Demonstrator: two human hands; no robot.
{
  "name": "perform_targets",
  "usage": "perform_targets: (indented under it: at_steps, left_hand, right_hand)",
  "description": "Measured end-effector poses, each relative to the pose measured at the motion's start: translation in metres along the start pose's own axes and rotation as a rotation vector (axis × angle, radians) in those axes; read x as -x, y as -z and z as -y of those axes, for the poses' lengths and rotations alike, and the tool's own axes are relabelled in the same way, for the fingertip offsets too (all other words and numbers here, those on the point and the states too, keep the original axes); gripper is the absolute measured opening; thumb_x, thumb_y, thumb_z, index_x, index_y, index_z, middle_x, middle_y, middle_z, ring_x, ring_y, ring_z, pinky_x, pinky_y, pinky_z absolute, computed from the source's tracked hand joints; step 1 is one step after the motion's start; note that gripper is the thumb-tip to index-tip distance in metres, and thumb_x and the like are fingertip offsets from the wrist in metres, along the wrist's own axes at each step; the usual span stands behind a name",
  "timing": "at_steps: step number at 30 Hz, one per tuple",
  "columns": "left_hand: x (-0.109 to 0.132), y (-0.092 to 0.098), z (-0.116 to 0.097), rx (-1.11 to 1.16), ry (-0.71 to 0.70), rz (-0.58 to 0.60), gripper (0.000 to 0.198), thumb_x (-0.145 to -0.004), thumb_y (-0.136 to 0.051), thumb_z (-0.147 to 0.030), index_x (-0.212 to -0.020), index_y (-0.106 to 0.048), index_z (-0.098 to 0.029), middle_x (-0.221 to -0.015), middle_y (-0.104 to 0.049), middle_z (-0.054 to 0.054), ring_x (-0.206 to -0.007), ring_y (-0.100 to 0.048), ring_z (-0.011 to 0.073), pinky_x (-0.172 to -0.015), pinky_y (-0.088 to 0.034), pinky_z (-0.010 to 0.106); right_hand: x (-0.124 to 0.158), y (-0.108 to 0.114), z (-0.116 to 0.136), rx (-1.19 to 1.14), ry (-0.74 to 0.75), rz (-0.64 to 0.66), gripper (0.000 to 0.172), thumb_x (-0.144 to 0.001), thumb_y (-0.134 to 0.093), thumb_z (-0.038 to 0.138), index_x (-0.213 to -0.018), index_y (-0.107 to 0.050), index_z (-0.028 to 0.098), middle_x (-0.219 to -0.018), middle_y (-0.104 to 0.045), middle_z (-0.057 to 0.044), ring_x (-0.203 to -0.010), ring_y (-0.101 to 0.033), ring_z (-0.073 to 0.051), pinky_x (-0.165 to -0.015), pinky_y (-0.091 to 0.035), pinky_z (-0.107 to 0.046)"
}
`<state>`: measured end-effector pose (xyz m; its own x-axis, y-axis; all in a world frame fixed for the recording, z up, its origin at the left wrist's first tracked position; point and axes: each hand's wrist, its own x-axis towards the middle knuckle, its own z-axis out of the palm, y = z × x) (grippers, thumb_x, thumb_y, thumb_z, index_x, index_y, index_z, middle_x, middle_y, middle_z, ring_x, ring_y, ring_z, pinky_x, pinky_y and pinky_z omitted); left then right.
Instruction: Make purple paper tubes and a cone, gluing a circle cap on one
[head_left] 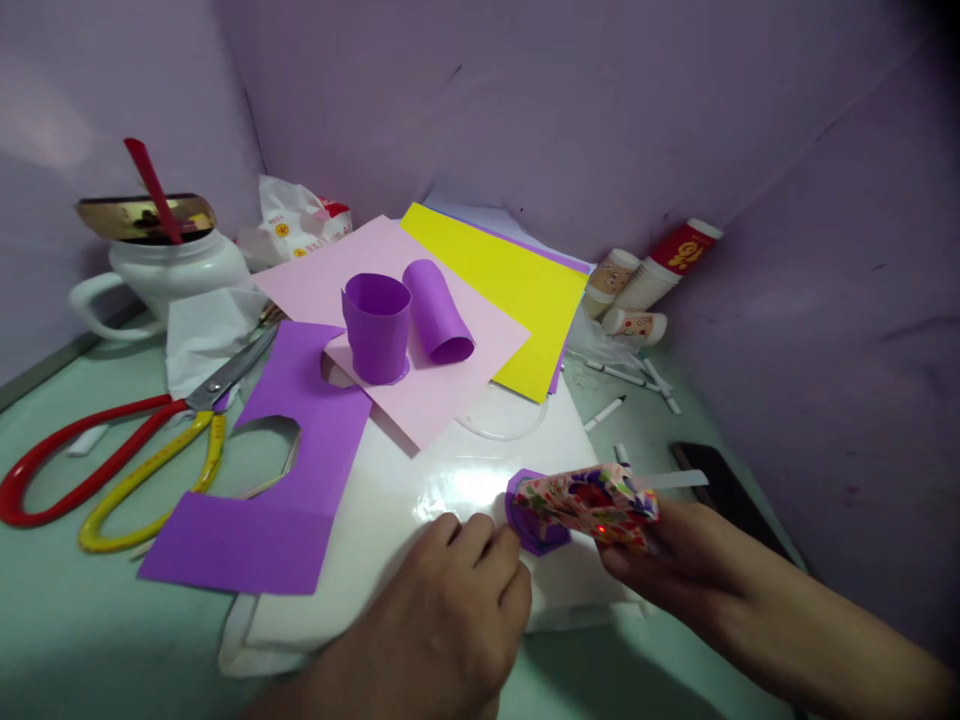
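Note:
My right hand [660, 550] grips a flower-patterned glue gun [589, 505] with a white glue stick [681, 480] poking out of its back. The gun's nose is over a small purple paper piece [551, 540] on a white board [397, 510]. Beside that piece, to its left, my left hand [469, 585] rests with curled fingers; whether it pinches the paper's edge is hidden. Farther back, a purple paper cup shape [380, 335] stands upright, and a rolled purple tube [439, 312] lies next to it on pink paper [480, 350].
Scissors [214, 390] and cut purple paper [247, 545] lie left, near a white mug [176, 275]. Yellow paper [502, 290] is at the back. Paper cups [652, 275], white pens [606, 412] and a dark phone [727, 490] are on the right.

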<state>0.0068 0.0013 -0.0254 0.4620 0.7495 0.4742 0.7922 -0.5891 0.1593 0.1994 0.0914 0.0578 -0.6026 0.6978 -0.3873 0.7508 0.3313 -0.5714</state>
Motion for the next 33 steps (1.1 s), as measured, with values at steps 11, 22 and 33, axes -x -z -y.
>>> perform_targets:
  at_steps: [11,22,33]
  left_hand:
    - [0.001,0.000,0.000,0.018,0.011,0.031,0.017,-0.070,-0.049,-0.013,-0.085,-0.056,-0.013,-0.090,-0.062,0.009,-0.071,-0.046,0.0212,-0.054,-0.040,0.034]
    - [0.000,0.003,0.000,0.019,0.004,0.089,0.021,-0.067,-0.049,-0.012,-0.086,-0.057,-0.013,-0.095,-0.063,0.012,-0.071,-0.049,0.0220,-0.053,-0.042,0.035]
    - [0.000,0.001,0.001,0.045,0.023,0.071,0.021,-0.068,-0.049,-0.010,-0.088,-0.058,-0.012,-0.098,-0.064,0.012,-0.074,-0.051,0.0227,-0.055,-0.045,0.036]
  right_hand:
    - [-0.004,0.003,0.003,0.009,0.041,-0.033,0.033,-0.088,-0.047,0.036,-0.113,-0.063,0.021,-0.107,-0.069,-0.009,-0.097,-0.065,-0.024,-0.091,-0.051,-0.037]
    - [-0.008,0.008,0.001,0.027,0.023,-0.055,0.028,-0.087,-0.048,0.036,-0.104,-0.066,0.022,-0.103,-0.070,-0.006,-0.089,-0.064,-0.025,-0.082,-0.054,-0.037]
    - [-0.006,0.012,-0.006,-0.089,0.031,-0.056,0.035,-0.087,-0.050,0.030,-0.121,-0.059,0.023,-0.122,-0.064,-0.004,-0.112,-0.059,-0.026,-0.097,-0.047,-0.037]
